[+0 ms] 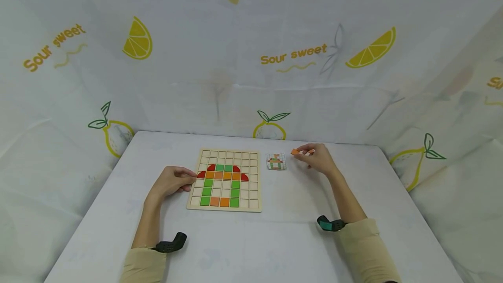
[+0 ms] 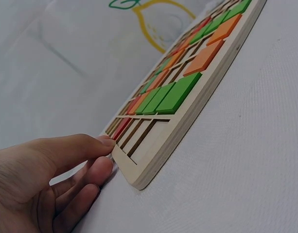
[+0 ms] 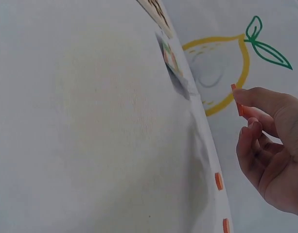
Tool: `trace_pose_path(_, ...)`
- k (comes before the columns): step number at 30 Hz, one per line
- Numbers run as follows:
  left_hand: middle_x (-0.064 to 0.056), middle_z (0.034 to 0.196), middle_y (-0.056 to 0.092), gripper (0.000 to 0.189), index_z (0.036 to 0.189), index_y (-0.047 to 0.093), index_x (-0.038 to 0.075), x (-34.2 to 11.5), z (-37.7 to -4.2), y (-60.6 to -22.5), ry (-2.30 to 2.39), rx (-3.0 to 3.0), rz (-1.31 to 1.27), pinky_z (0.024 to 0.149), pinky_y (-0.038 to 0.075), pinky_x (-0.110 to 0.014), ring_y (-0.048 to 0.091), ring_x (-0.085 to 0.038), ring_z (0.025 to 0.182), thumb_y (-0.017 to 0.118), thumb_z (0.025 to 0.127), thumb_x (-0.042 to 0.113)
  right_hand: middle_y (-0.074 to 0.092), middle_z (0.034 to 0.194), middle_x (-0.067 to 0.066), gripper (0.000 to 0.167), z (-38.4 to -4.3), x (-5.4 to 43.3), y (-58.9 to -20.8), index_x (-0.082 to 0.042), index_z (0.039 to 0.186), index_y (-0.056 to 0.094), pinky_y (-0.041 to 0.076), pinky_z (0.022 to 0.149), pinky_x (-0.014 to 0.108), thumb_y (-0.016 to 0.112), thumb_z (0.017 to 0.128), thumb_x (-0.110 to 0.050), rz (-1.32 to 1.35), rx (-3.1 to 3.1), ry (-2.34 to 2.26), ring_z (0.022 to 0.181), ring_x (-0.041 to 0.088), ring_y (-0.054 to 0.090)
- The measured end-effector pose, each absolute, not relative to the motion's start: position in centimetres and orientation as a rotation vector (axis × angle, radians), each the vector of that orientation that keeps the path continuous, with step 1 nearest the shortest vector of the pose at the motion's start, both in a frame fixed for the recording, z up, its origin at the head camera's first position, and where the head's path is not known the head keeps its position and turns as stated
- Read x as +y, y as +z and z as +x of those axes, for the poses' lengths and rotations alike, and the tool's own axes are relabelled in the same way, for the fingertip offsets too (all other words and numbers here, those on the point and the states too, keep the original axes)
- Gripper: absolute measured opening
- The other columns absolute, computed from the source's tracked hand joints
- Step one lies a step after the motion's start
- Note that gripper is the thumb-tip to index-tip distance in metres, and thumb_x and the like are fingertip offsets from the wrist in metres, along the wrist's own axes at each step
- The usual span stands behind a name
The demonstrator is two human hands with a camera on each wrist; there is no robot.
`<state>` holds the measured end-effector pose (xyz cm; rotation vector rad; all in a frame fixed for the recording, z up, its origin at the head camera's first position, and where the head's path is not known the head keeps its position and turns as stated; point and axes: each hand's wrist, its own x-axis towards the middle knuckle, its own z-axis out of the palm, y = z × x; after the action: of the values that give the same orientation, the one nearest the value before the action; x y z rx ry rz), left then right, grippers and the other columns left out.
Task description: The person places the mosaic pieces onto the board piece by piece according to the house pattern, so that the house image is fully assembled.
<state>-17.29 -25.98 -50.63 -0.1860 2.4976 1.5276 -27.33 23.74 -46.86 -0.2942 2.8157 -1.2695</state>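
Note:
A wooden grid board (image 1: pixel 248 204) lies left of the middle of the table, with red, orange and green tiles forming a mushroom-like pattern in its cells. At the board's left edge, my left hand (image 1: pixel 173 181) grips the rim with thumb and forefinger, beside a red rounded tile (image 2: pixel 121 130). My right hand (image 1: pixel 319 159) is raised over the table's far side, right of the small pattern card (image 1: pixel 276 161). Its thumb and forefinger pinch a thin orange square tile (image 3: pixel 237 101); the other fingers are curled loosely.
Two more orange tiles lie near the table's far edge in the right wrist view, one tile (image 3: pixel 219 181) above the other. A white cloth with lemon prints (image 1: pixel 269 131) hangs behind the white table (image 1: pixel 243 248). Both wrists wear small black cameras.

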Motion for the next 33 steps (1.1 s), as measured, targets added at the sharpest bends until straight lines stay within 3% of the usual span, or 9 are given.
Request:
trace_pose_path(8, 0.001, 0.077, 0.075, 0.028, 0.116, 0.079, 0.000, -26.0, -17.3, -50.7, 1.537, 2.496, -0.181, 0.063, 0.056, -0.024, 0.068, -0.011, 0.065, 0.081, 0.097, 0.021, 0.064, 0.107, 0.017, 0.033, -27.2, 20.4, -46.2, 0.000, 0.117, 0.079, 0.058, 0.056, 0.035, 0.085, 0.094, -0.023, -0.403, 2.751, -1.310, 0.059, 0.015, 0.057)
trace_pose_path(20, 0.001, 0.078, 0.076, 0.029, 0.117, 0.079, -0.001, -26.1, -17.2, -50.7, 1.554, 2.486, -0.165, 0.063, 0.057, -0.025, 0.070, -0.011, 0.065, 0.081, 0.097, 0.020, 0.066, 0.104, 0.013, 0.029, -26.8, 14.8, -45.8, -0.003, 0.115, 0.081, 0.049, 0.053, 0.025, 0.086, 0.093, -0.021, -0.565, 2.704, -1.285, 0.060, 0.023, 0.062)
trace_pose_path(26, 0.001, 0.078, 0.076, 0.029, 0.118, 0.079, -0.001, -26.1, -17.2, -50.8, 1.548, 2.494, -0.155, 0.063, 0.057, -0.025, 0.071, -0.011, 0.065, 0.080, 0.097, 0.019, 0.069, 0.106, 0.013, 0.030, -26.9, 11.9, -45.8, -0.004, 0.115, 0.081, 0.047, 0.052, 0.024, 0.086, 0.093, -0.023, -0.651, 2.710, -1.224, 0.058, 0.015, 0.056)
trace_pose_path(33, 0.000, 0.079, 0.076, 0.028, 0.118, 0.079, -0.001, -26.2, -17.2, -50.8, 1.555, 2.490, -0.152, 0.063, 0.056, -0.025, 0.071, -0.011, 0.065, 0.080, 0.097, 0.019, 0.072, 0.098, 0.011, 0.030, -27.2, 8.7, -46.6, -0.003, 0.113, 0.081, 0.046, 0.054, 0.022, 0.087, 0.093, -0.024, -0.722, 2.676, -1.160, 0.057, 0.008, 0.052)
